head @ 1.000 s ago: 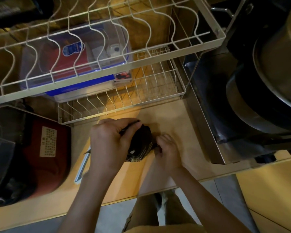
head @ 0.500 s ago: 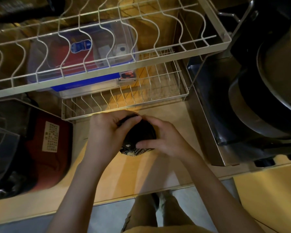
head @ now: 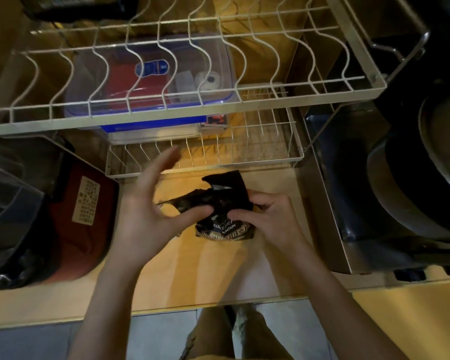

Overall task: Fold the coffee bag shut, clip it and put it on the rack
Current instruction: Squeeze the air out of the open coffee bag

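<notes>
A small black coffee bag (head: 222, 228) with white print stands on the wooden counter (head: 218, 276), just in front of the white wire rack (head: 244, 161). Its top flap (head: 229, 183) is unrolled and sticks up, crumpled. My right hand (head: 268, 219) pinches the bag's right side near the top. Left of the bag, my left hand (head: 151, 203) has its fingers spread and raised, and only the thumb lies against the bag's upper left part. No clip shows.
The rack's upper tier (head: 192, 110) juts out above the lower one. A clear plastic box with a blue base (head: 151, 81) fills the lower tier's left half. A red appliance (head: 83, 216) stands at left, steel pans (head: 413, 190) at right.
Both hands were cupped around the rolled-down bag top. Now my left hand has opened and lifted its fingers, the top flap has sprung up unrolled, and my right hand has shifted to the bag's right side.
</notes>
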